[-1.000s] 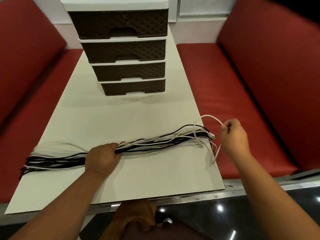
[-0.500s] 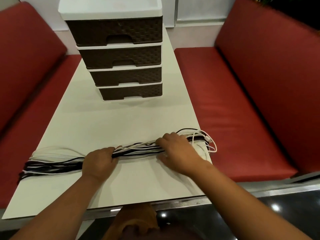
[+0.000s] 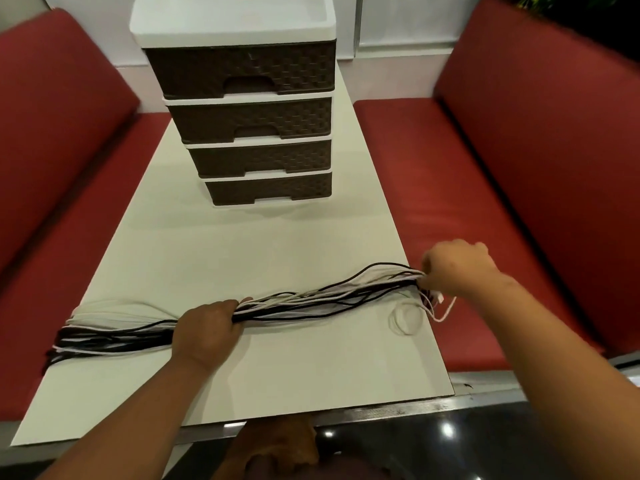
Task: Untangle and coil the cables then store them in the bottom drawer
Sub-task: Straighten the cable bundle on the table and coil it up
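Cable bundle: black and white cables laid side by side in 1 long strand across the near part of the worktop, running from the left edge to the right edge. Left end fans out flat, reaching the worktop's left edge. Right end gathered at the right edge, with thin white leads and small connectors hanging loose just over it. 1 thin white cable loop lies flat on the worktop just beside the right end.

Left hand: palm down on the bundle near its middle, fingers curled round the cables, grasping them.

Right hand: at the right end of the bundle, over the worktop's right edge, fingers bent and pinching the gathered cable ends.

Drawer unit: 4 dark brown woven-pattern drawers in a white frame, standing upright at the far end of the worktop, well apart from the bundle. All 4 drawers closed. Bottom drawer: closed, nearest the worktop surface.

Red bench seats: 1 on each side of the worktop, padded, with backrests.
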